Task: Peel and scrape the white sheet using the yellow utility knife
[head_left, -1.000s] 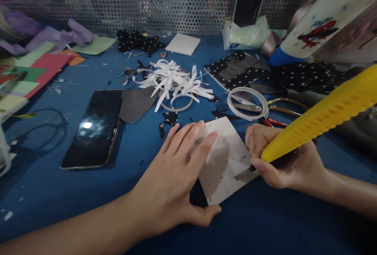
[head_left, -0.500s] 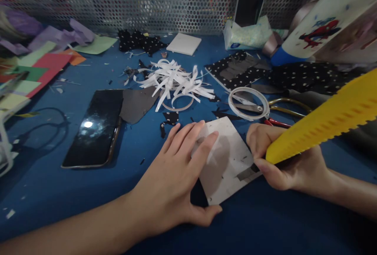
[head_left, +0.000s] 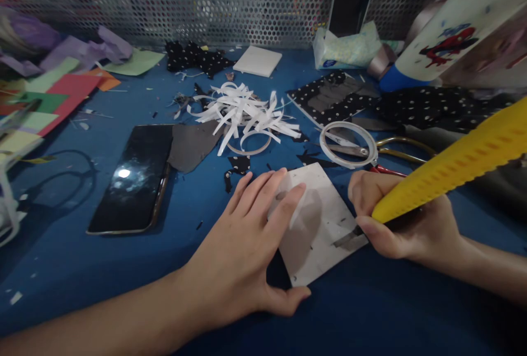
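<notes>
A white square card (head_left: 315, 224) with dark specks and small marks lies on the blue table in front of me. My left hand (head_left: 247, 241) is spread over its left side, fingers resting on the card and thumb by the lower corner. My right hand (head_left: 399, 224) is closed round a long yellow cutter knife (head_left: 453, 164), whose ridged handle rises towards the upper right. Its grey blade (head_left: 349, 237) lies low over the card's right corner; whether it cuts into the card I cannot tell.
Scissors (head_left: 391, 150) lie behind my right hand, under a white tape ring (head_left: 349, 145). Curled white strips (head_left: 247, 109) are heaped mid-table. A phone (head_left: 132, 180) lies left. Polka-dot fabric (head_left: 428, 106), a bottle (head_left: 444, 32) and a tissue pack (head_left: 348, 49) stand near the perforated metal panel (head_left: 247, 5).
The cutter knife and my right hand have shifted slightly, with the blade now tilted differently at the card's corner. My left hand and the card have stayed in place.
</notes>
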### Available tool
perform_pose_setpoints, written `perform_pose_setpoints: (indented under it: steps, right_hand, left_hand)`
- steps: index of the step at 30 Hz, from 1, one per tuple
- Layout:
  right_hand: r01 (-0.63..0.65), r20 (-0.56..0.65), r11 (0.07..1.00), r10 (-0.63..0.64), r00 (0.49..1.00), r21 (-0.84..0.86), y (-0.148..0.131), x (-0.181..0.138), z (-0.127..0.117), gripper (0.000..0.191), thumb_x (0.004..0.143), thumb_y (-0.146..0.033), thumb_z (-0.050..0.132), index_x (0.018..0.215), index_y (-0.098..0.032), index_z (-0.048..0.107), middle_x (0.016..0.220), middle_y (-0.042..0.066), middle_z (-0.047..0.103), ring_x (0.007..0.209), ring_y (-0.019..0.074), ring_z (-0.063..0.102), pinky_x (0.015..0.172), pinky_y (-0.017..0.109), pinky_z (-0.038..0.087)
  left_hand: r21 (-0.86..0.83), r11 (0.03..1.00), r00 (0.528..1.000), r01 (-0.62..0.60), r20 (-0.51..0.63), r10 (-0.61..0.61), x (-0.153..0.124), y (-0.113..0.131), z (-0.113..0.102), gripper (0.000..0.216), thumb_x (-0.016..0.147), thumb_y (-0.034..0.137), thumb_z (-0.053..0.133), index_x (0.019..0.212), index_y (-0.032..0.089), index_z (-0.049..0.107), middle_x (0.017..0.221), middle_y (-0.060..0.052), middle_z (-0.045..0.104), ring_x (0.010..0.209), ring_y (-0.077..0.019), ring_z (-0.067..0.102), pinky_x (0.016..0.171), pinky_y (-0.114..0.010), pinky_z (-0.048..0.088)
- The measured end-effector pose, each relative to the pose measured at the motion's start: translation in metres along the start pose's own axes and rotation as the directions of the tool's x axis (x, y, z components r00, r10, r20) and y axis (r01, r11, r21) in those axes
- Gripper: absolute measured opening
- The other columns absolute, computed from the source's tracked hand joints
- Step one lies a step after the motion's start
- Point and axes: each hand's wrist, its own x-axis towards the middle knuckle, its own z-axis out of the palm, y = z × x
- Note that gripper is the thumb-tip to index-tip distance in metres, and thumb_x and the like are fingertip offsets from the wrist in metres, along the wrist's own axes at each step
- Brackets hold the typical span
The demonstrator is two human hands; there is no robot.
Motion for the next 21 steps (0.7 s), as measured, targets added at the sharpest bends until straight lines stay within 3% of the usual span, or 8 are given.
perform_pose_setpoints:
  steps: [21]
  right_hand:
    - [-0.017,-0.037,1.0,0.016,0.999,-0.009,-0.0018,0.0002,-0.0005,0.038,0.075,-0.023,0.082,0.062,-0.022,0.046,0.057,-0.005,0.045,0.053,0.0129,0.045,0.05,0.03,0.033]
  left_hand:
    - [0.005,1.0,1.0,0.008,0.011,-0.008,-0.0001,-0.0003,-0.001,0.113,0.067,0.063,0.075,0.157,0.015,0.026,0.165,-0.019,0.022,0.153,-0.0378,0.017,0.124,-0.059,0.012]
